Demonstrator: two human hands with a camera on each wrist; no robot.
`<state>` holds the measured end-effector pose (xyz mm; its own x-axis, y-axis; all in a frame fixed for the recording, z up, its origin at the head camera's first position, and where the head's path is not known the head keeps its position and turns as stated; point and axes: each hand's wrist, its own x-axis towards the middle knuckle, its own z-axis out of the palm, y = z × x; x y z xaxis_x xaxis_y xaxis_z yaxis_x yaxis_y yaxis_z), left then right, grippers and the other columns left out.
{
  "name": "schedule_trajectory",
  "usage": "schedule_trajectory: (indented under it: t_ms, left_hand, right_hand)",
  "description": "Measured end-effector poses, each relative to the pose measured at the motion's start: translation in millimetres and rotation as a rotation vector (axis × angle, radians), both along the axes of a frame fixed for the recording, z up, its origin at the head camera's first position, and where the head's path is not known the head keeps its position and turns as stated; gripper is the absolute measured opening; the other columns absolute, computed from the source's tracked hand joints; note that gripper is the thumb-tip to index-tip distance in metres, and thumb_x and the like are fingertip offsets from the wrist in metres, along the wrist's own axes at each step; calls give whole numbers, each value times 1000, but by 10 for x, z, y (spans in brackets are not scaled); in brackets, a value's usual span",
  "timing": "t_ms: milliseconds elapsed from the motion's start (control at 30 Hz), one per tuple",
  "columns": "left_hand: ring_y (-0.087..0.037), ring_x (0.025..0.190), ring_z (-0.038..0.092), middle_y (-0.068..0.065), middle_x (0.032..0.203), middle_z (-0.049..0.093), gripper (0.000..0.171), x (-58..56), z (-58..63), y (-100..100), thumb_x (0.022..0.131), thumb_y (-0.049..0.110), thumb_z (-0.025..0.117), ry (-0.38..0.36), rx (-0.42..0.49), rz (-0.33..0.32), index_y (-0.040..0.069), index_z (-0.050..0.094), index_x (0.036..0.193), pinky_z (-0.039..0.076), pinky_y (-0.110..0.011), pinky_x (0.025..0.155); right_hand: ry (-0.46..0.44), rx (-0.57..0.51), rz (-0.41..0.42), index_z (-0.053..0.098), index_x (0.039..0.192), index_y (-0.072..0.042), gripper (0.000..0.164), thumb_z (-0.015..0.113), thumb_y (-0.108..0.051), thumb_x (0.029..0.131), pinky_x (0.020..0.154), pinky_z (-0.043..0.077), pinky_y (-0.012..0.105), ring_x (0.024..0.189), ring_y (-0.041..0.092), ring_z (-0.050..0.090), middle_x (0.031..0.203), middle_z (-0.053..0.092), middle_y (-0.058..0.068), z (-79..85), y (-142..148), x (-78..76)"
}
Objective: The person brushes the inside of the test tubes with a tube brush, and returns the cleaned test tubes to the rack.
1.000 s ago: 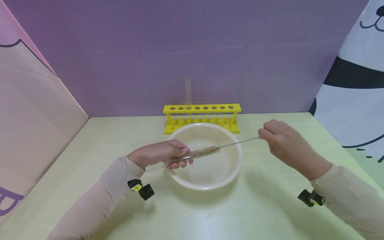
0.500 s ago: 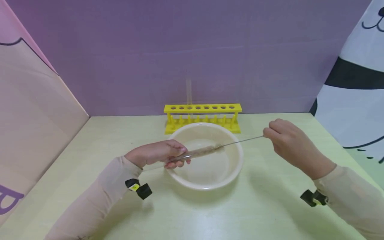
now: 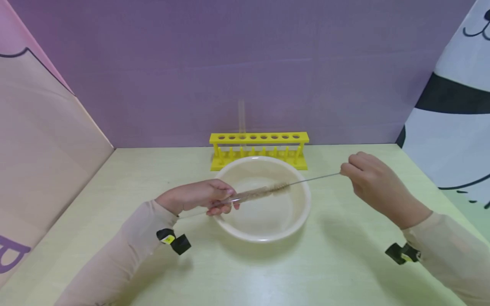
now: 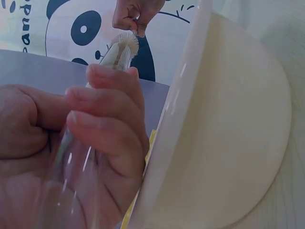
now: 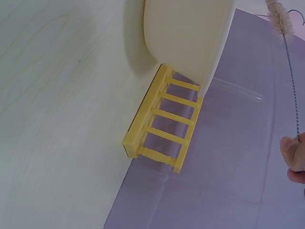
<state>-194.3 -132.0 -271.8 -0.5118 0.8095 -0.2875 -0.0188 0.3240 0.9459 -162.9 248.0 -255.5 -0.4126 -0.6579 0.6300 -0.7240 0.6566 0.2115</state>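
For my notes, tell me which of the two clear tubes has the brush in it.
The slanted tube in the left hand: the brush sits partly inside it. The other tube stands upright in the yellow rack, with no brush showing.

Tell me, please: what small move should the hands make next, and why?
Probably, the right hand should draw the brush straight out of the test tube: some bristles stand outside its mouth while others are inside, the right hand pinches the wire handle, and the left hand grips the tube above the bowl.
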Motion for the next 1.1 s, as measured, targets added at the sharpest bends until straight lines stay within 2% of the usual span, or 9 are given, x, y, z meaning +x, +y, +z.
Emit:
schedule_trajectory:
  t_ms: [500, 633, 700, 833, 900, 1100]
  left_hand:
    - [-8, 48, 39, 1, 66, 51, 37, -1, -28, -93, 104, 14, 28, 39, 21, -24, -12, 55, 104, 38, -23, 55]
    - [-8, 48, 39, 0, 65, 50, 37, 3, -28, -114, 104, 14, 28, 47, 28, -37, -12, 55, 104, 38, -23, 55]
    - [-8, 48, 39, 0, 65, 49, 38, 6, -28, -123, 104, 14, 28, 52, 27, -42, -13, 54, 105, 38, -23, 56]
    - [-8, 48, 38, 1, 63, 48, 38, 5, -35, -145, 104, 14, 29, 60, 20, -43, -14, 54, 104, 39, -23, 57]
    - [-8, 48, 38, 1, 63, 48, 37, 3, -37, -157, 104, 14, 29, 61, 11, -39, -13, 55, 104, 39, -23, 58]
    - [-8, 49, 39, 0, 67, 50, 37, 5, -30, -177, 104, 14, 29, 57, 2, -32, -11, 56, 104, 39, -24, 57]
  right_hand:
    - [80, -54, 43, 56, 73, 1, 32, 58, 27, 54, 51, 34, 33, 58, 21, 37, 65, 43, 8, -36, 81, -32]
    - [86, -66, 59, 57, 75, 1, 23, 52, 21, 64, 52, 33, 32, 58, 20, 37, 65, 43, 7, -53, 107, -28]
    - [80, -61, 56, 58, 76, 1, 18, 45, 13, 75, 53, 34, 31, 59, 20, 37, 65, 44, 7, -55, 120, -21]
    - [75, -51, 49, 58, 76, 1, 30, 31, -2, 89, 54, 34, 30, 60, 19, 38, 66, 45, 7, -53, 139, -18]
    - [75, -45, 44, 58, 76, 1, 37, 26, -8, 93, 54, 34, 29, 60, 18, 38, 66, 45, 6, -53, 146, -16]
    - [91, -65, 61, 58, 75, 1, 42, 24, -13, 96, 53, 33, 27, 59, 18, 38, 65, 44, 6, -67, 160, -21]
